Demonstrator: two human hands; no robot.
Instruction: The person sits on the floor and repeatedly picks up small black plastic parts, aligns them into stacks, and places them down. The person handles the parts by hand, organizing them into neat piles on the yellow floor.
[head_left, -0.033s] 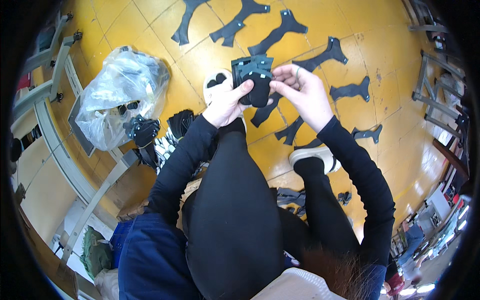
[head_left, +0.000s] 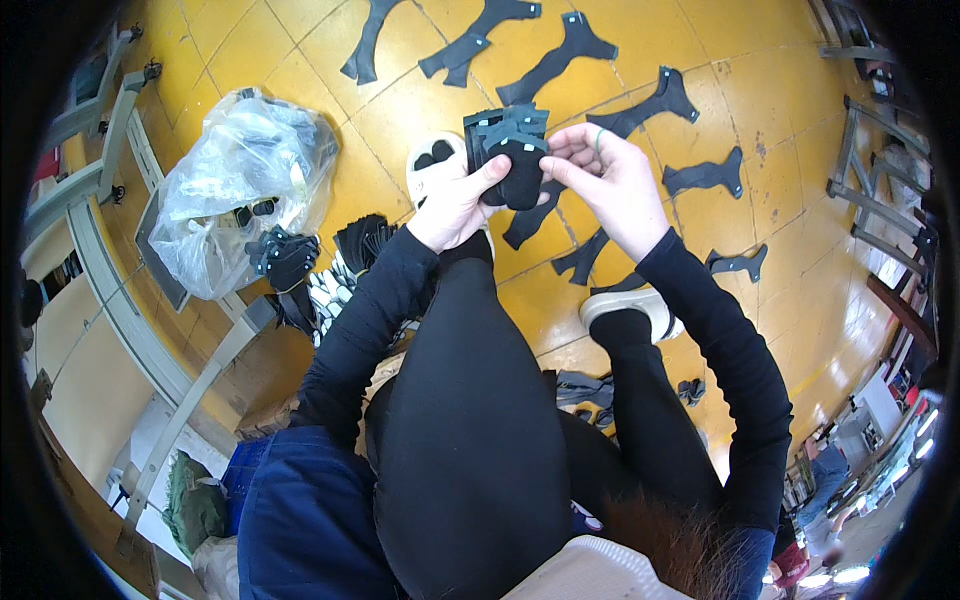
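Observation:
My left hand (head_left: 452, 205) is closed round a small stack of black fabric pieces (head_left: 520, 175), its thumb lying across the front. Dark strips with small pale tags fan out at the top of the stack, and the lower end is rounded. At the stack's right edge, the thumb and bent fingers of my right hand (head_left: 612, 180) are closed in a pinch. A green band circles one of its fingers. Exactly which layer those fingertips grip is hidden.
Dark cut fabric pieces (head_left: 560, 60) lie spread over the yellow tiled floor (head_left: 780, 100). At left are a clear plastic bag (head_left: 250, 160), a bundle of black pieces (head_left: 285, 255) and a metal frame (head_left: 130, 290). My light shoes (head_left: 655, 308) stand below my hands.

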